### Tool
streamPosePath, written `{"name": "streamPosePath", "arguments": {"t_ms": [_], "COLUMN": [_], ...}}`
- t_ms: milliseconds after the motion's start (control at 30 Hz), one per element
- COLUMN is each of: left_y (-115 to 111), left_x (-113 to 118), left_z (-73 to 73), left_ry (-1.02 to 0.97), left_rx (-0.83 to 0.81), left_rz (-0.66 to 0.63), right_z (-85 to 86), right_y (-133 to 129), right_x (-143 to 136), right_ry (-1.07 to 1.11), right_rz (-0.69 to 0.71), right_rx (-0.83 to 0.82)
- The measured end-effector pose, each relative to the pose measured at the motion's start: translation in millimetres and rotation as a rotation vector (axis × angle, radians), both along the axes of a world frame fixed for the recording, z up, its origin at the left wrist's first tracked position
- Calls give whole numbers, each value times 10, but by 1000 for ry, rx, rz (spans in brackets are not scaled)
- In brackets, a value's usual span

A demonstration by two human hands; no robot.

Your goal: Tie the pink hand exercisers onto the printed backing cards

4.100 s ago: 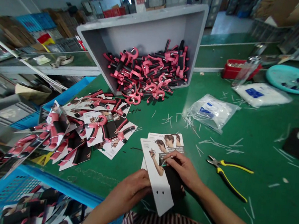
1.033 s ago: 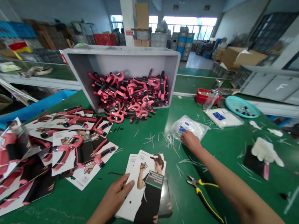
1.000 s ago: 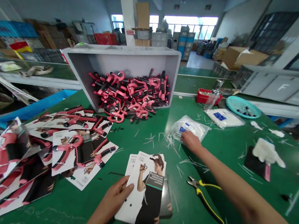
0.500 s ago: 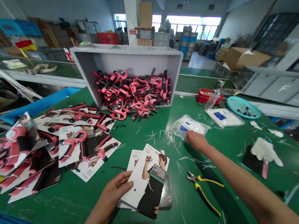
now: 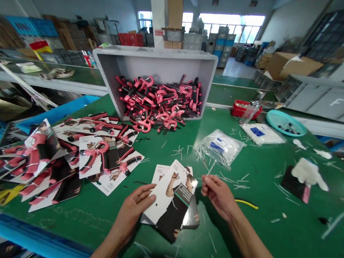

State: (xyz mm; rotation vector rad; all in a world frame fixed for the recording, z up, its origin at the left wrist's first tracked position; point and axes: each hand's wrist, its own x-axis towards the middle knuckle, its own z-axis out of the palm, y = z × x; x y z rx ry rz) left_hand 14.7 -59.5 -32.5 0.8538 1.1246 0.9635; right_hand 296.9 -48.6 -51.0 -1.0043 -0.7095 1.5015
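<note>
My left hand (image 5: 133, 209) pinches a printed packaging card (image 5: 161, 206) by its left edge, thumb on top. The card lies slanted over a small stack of similar cards (image 5: 191, 217). To its right, my right hand (image 5: 218, 195) pinches a thin white cable tie (image 5: 211, 168), which points up from the fingertips. A clear plastic bag (image 5: 222, 148) of white cable ties lies just beyond that hand. My right forearm covers most of the pliers; one yellow handle (image 5: 247, 203) shows.
A grey bin (image 5: 157, 52) tipped on its side holds many pink-and-black hand grips (image 5: 163, 102). Carded hand grips (image 5: 101, 155) are piled at left. Loose white strips (image 5: 231, 181) litter the green table. Farther right are a second bag (image 5: 264, 134), a turquoise tray (image 5: 276, 116) and a white glove (image 5: 308, 171).
My right hand has drawn back from the plastic bag toward the card, bringing out a cable tie. My left hand keeps its hold on the card. The view has shifted slightly.
</note>
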Motion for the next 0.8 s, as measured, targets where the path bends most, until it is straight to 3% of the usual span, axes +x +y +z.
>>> {"name": "streamPosePath", "arguments": {"t_ms": [100, 400, 633, 800], "left_y": [7, 109, 119, 46], "left_x": [-11, -208, -197, -119], "left_z": [-2, 41, -51, -8], "left_ry": [-27, 200, -28, 44], "left_rx": [27, 57, -13, 80], "left_rz": [4, -19, -65, -50], "right_z": [-34, -33, -75, 72], "right_y": [45, -49, -85, -75], "right_x": [-109, -319, -388, -378], "right_ry": [28, -84, -148, -303], "right_rz": [-39, 93, 126, 14], "right_rx": [-31, -37, -31, 76]}}
